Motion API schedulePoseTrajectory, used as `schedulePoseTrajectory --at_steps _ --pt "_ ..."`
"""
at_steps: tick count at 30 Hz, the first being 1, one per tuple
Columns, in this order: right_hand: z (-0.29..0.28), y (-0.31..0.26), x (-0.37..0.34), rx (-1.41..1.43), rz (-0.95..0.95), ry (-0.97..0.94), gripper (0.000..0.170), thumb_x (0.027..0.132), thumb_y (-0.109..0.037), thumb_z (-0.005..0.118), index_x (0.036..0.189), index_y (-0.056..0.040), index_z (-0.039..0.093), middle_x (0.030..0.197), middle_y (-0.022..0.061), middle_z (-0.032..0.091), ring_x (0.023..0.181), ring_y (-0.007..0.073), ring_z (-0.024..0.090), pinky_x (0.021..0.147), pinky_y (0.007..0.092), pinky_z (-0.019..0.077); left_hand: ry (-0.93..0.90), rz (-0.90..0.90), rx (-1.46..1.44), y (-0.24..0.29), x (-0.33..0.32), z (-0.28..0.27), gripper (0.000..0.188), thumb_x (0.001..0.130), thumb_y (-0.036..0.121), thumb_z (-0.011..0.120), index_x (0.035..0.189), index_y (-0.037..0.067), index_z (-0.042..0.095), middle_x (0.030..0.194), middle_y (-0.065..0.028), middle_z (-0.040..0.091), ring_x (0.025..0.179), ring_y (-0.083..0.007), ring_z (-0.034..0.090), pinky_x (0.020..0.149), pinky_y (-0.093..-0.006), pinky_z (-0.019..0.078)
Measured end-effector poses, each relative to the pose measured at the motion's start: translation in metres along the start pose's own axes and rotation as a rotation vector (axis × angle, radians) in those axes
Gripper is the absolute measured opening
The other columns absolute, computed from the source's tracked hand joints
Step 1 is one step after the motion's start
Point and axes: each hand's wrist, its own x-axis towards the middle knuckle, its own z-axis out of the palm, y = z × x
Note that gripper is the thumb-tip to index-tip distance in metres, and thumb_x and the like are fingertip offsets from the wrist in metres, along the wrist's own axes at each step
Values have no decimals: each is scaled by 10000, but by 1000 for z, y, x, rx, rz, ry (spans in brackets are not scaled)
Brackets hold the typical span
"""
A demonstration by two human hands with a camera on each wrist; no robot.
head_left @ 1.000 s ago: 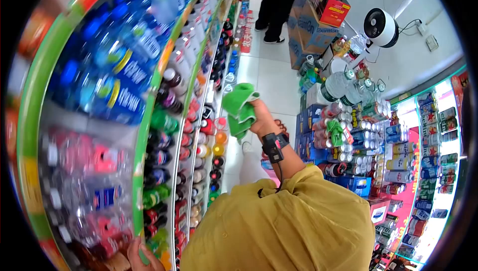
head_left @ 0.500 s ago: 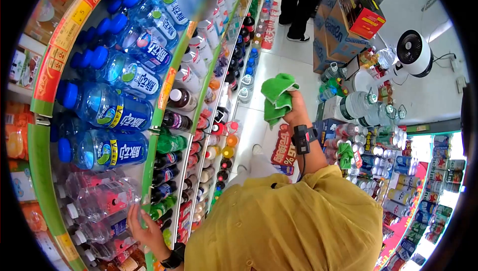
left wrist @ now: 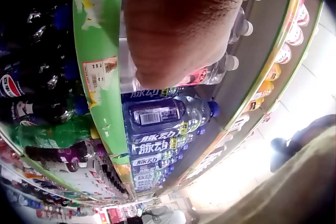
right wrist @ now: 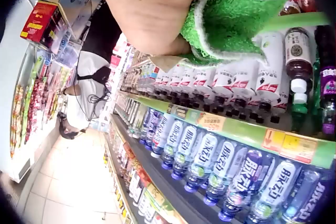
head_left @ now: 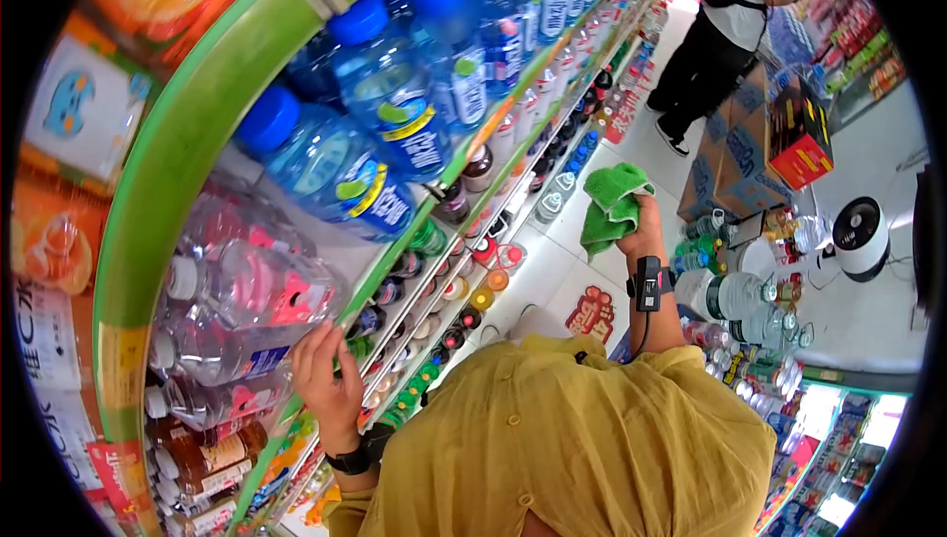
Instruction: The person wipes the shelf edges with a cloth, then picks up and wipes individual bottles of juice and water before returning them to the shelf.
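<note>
One green cloth (head_left: 614, 210): bunched up and hanging from my right hand, with a pale edge.
My right hand (head_left: 646, 229): grips the cloth, well apart from my left.
My left hand (head_left: 327, 374): loose and free, fingers a little bent, near the green shelf edge (left wrist: 107, 124); I cannot tell if it touches a bottle.
Clear bottles (head_left: 281, 286): just beside my left fingertips, with white caps and pink on some labels.
Blue bottles (head_left: 340, 177): farther along that shelf, ahead of my left hand.
Big boxes (head_left: 735, 167): past my right hand, with a red and black box (head_left: 801, 150) against them.
Fan (head_left: 860, 236): off to the right of my right hand.
Person (head_left: 725, 34): way past my right hand, in a white top and black trousers.
</note>
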Motion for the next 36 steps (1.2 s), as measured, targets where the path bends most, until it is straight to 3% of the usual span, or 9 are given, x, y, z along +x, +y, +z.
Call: schedulePoseTrajectory --at_steps 6,11,13,17,21,25,29,33,36 --pt "40 37 21 -156 153 -10 307 960 -235 490 1192 -62 593 1148 134 664 1015 313 653 923 471 522 60 -24 -77 1 0 -5 220 796 -73 645 998 7 677 1060 -150 690 944 -331 647 837 -400 508" --pt "51 40 75 -267 297 -32 345 948 -248 466 1222 -72 579 1185 124 646 1076 312 612 941 482 490 144 -285 -97 24 -12 6 196 812 -50 654 994 11 691 991 -154 706 886 -312 673 803 -376 524" --pt "44 38 107 -317 332 -169 350 925 -256 487 1224 -102 584 1195 105 648 1080 312 613 949 485 489 213 -343 -77 39 -17 20 181 822 -38 657 992 10 696 976 -152 710 877 -305 677 790 -368 528" --pt "37 23 159 -397 528 -278 346 910 -230 497 1215 -96 593 1180 110 661 1045 318 636 931 481 505 255 -716 -259 78 -36 69 164 857 15 669 1017 19 703 928 -135 713 817 -235 688 752 -321 535" --pt "44 6 182 -680 646 -408 330 916 -241 539 1196 -80 609 1142 103 675 1007 288 654 888 443 531 195 -855 -322 120 -41 99 165 869 33 658 1026 1 697 942 -146 713 809 -249 690 723 -323 537" --pt "76 -16 176 -990 650 -722 330 894 -204 639 1178 -37 627 1066 83 694 905 225 682 792 352 549 268 -859 -225 154 -33 106 174 862 35 664 1030 12 702 939 -155 704 789 -279 675 698 -333 530" --pt "116 -21 157 -1111 615 -1053 403 879 -137 665 1243 19 591 1120 85 678 931 188 667 802 319 532 385 -813 -158 153 -6 95 290 844 39 697 1132 15 674 976 -135 701 898 -218 672 780 -312 519" --pt "148 -30 138 -931 624 -1275 454 855 -110 688 1263 46 567 1141 111 672 974 198 663 845 324 530 478 -693 -184 133 48 81 544 826 63 736 1333 33 541 1253 -181 613 1133 -264 616 938 -371 512" --pt "168 -38 104 -833 571 -1284 484 829 -83 715 1266 56 558 1161 126 664 1012 212 659 892 334 525 490 -608 -219 113 78 90 854 783 117 799 1483 27 317 1451 -194 428 1308 -305 473 1077 -432 406"
